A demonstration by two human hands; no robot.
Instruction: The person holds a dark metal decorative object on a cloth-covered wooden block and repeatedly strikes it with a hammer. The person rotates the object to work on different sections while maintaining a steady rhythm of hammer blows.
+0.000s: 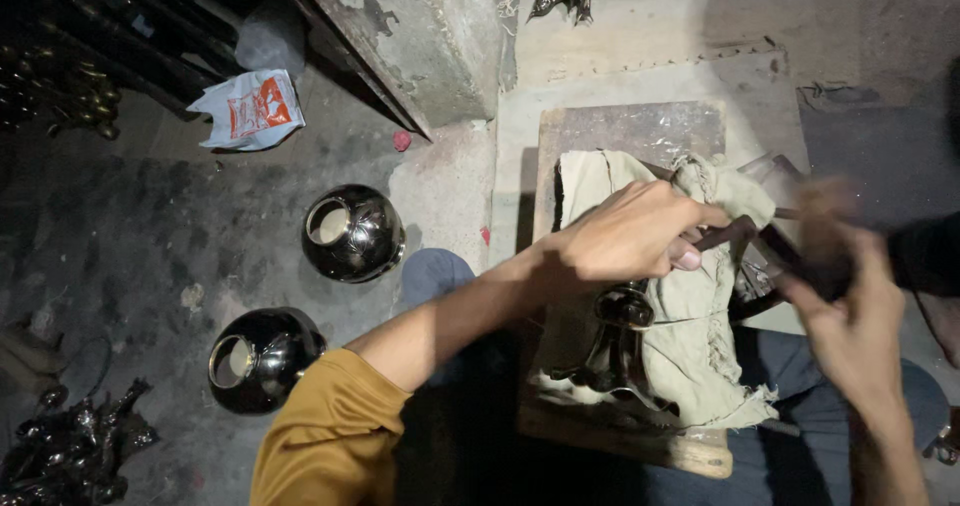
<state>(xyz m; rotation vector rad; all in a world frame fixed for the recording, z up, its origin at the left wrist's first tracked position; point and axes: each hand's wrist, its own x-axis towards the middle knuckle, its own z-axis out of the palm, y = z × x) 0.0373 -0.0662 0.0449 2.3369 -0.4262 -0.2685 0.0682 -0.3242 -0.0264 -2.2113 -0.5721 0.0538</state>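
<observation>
Metal piece: a dark, shiny metal casting (622,341) lies on the wooden bench (640,131), near its front edge, half wrapped in a khaki cloth (690,346).
Cloth: frayed, draped from the bench's middle to its front right corner, covering most of the casting.
Left hand: the left hand (625,236) is curled over the cloth at the bench's middle, fingers closed on the fabric and on a dark bar (725,234) poking out of it.
Right hand: the right hand (845,296) sits off the bench's right edge, motion-blurred; it seems closed around something dark, but I cannot tell the grip for sure.
Bench: a worn, scuffed wooden board resting across the person's lap, its far edge bare.
Floor: stained concrete; two glossy black round pots (353,233) (262,358) stand left of the bench, well apart from it.
Room: dim; a crumpled white and orange plastic bag (250,109) lies by a concrete pillar (420,36).
Hard to make out: dark metal figures (70,451) in the bottom-left corner, cut off by the frame.
</observation>
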